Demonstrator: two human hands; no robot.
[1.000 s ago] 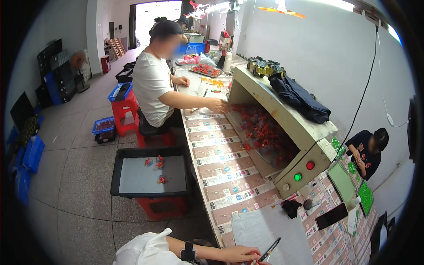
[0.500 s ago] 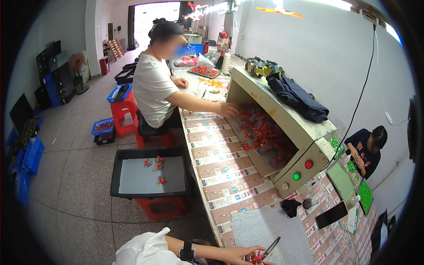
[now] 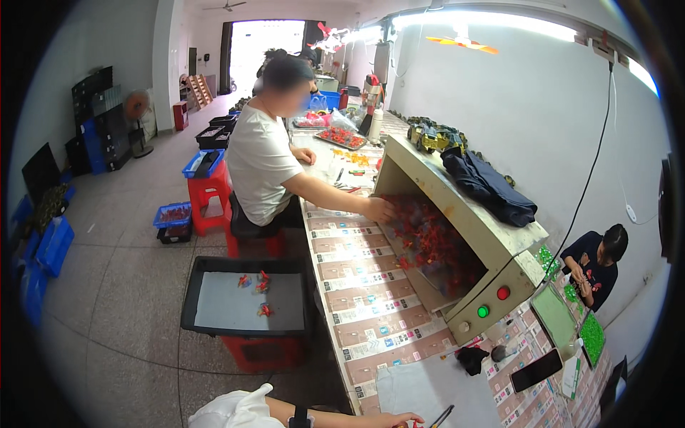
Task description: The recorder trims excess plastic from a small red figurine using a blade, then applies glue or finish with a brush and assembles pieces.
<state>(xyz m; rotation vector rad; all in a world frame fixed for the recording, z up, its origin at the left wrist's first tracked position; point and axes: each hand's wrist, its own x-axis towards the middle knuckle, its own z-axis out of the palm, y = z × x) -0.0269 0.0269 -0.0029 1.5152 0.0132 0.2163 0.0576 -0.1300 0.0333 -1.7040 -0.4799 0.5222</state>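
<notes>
Only my left hand (image 3: pixel 397 419) shows, at the very bottom edge, reaching rightwards over a white sheet (image 3: pixel 421 389) on the long table (image 3: pixel 371 335). A dark watch sits on its wrist and a white sleeve (image 3: pixel 235 412) is behind it. A small red piece (image 3: pixel 412 424) and a thin dark tool (image 3: pixel 442 414) lie at its fingertips; the edge cuts off the grip. My right hand is out of view. Further along, a seated person in a white shirt (image 3: pixel 260 167) reaches into a beige hopper (image 3: pixel 457 235) full of small red parts (image 3: pixel 428 239).
A black tray (image 3: pixel 246 299) with a few red parts rests on a red stool to the left of the table. A dark phone (image 3: pixel 536 369) and green trays (image 3: pixel 591 335) lie at the right, where another person (image 3: pixel 596 264) sits. Blue crates and red stools stand on the floor.
My left hand has slid lower, now partly cut off by the edge. The dark tool has dropped with it. The person in white keeps one hand in the hopper.
</notes>
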